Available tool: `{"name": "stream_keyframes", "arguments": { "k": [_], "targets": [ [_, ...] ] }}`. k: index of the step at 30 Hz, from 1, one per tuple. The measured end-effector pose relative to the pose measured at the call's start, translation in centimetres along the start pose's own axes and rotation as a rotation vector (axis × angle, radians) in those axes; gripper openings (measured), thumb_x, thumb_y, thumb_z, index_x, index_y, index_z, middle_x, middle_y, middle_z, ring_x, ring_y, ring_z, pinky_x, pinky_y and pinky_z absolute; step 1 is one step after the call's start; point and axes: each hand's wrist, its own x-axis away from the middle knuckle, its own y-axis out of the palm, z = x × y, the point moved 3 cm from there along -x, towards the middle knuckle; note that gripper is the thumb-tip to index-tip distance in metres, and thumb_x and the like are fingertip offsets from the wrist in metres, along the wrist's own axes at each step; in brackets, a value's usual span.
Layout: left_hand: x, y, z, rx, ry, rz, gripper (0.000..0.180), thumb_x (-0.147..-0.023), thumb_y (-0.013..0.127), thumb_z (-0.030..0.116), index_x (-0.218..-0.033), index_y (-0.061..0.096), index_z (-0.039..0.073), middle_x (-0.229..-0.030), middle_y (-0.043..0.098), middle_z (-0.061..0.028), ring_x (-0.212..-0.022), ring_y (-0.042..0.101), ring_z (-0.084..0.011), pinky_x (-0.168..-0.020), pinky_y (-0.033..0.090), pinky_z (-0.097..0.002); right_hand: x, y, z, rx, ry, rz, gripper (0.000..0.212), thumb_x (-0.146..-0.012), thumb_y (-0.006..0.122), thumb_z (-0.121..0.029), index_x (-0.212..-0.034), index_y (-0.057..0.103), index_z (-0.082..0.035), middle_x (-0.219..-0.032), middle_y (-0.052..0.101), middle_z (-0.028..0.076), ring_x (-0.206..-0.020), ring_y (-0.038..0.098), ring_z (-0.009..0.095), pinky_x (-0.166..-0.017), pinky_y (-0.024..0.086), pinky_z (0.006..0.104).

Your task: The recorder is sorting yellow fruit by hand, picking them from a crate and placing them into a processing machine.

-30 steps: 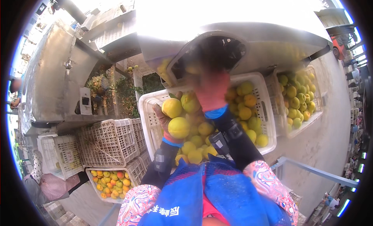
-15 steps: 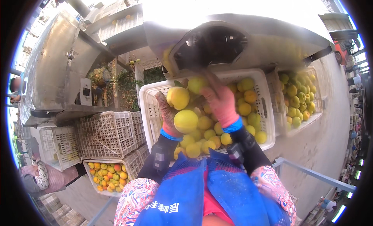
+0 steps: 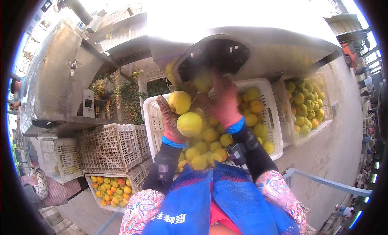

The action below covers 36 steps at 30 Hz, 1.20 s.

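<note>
In my gloved left hand (image 3: 171,121) are two yellow-green peaches, an upper peach (image 3: 180,102) and a larger lower peach (image 3: 189,124), the fingers cupped round them from the left. My gloved right hand (image 3: 225,103) is smeared by motion at the dark opening (image 3: 216,57) of a metal machine. A blurred greenish peach (image 3: 203,82) lies against its fingers, apparently gripped. Below both hands stands a white plastic crate (image 3: 276,126), filled with several loose peaches (image 3: 209,134). Part of its far side is hidden by my hands.
The metal housing (image 3: 279,49) overhangs the crate's far edge. A second crate of peaches (image 3: 307,101) stands at right. Stacked crates (image 3: 109,146) and a crate of redder fruit (image 3: 113,190) are at left. A blue rail (image 3: 327,181) runs at lower right. A person (image 3: 52,186) is at far left.
My right hand has moved farther toward the machine's opening, with the greenish peach at its fingers. My left hand keeps its two peaches. The whole view has shifted slightly.
</note>
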Motion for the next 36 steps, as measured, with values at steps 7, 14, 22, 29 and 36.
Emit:
{"name": "stream_keyframes", "arguments": {
  "k": [7, 14, 22, 29, 36],
  "targets": [
    [0.4, -1.5, -1.0, 0.104, -0.067, 0.156, 0.085, -0.089, 0.050, 0.077, -0.135, 0.053, 0.006, -0.123, 0.062, -0.0127, -0.098, 0.063, -0.0259, -0.083, 0.056, -0.0394, 0.0, 1.3, -1.2, 0.244, 0.060, 0.030, 0.057, -0.074, 0.079, -0.032, -0.119, 0.062, -0.001, -0.101, 0.066, 0.016, -0.085, 0.061, 0.038, -0.072, 0.047, 0.0493],
    [0.2, 0.0, -1.9, 0.155, -0.161, 0.140, 0.078, -0.088, 0.057, 0.072, -0.133, 0.054, 0.008, -0.120, 0.060, -0.0125, -0.099, 0.061, -0.0263, -0.086, 0.054, -0.0419, -3.4, 4.3, 0.7, 0.721, 0.074, -0.175, 0.037, -0.085, 0.072, -0.032, -0.113, 0.070, -0.008, -0.107, 0.068, 0.013, -0.090, 0.065, 0.035, -0.076, 0.050, 0.0449],
    [0.6, 0.1, -2.6, 0.079, -0.268, -0.121, 0.072, -0.098, 0.044, 0.066, -0.141, 0.048, 0.008, -0.134, 0.057, -0.0131, -0.123, 0.057, -0.0279, -0.103, 0.049, -0.0418, 2.2, -0.7, -2.9, -0.275, 0.390, -0.390, 0.073, -0.073, 0.081, -0.035, -0.135, 0.055, -0.006, -0.121, 0.065, 0.020, -0.110, 0.062, 0.041, -0.093, 0.051, 0.0449],
    [-1.4, -1.4, -3.6, 0.094, -0.250, -0.093, 0.056, -0.102, 0.042, 0.055, -0.133, 0.052, 0.009, -0.129, 0.057, -0.0118, -0.122, 0.055, -0.0291, -0.105, 0.044, -0.0438, 0.2, 1.0, 0.3, 0.086, 0.112, -0.061, 0.056, -0.069, 0.083, -0.037, -0.113, 0.066, -0.007, -0.101, 0.068, 0.016, -0.090, 0.065, 0.036, -0.078, 0.052, 0.0447],
    [-1.3, -2.5, -3.9, 0.591, -0.256, -0.023, 0.047, -0.104, 0.042, 0.045, -0.135, 0.050, 0.011, -0.138, 0.052, -0.0130, -0.134, 0.046, -0.0326, -0.112, 0.036, -0.0485, -4.0, 4.7, 3.7, 0.667, -0.042, -0.124, 0.029, -0.078, 0.077, -0.028, -0.099, 0.072, -0.010, -0.097, 0.070, 0.012, -0.088, 0.066, 0.032, -0.074, 0.051, 0.0448]
  ]
}}
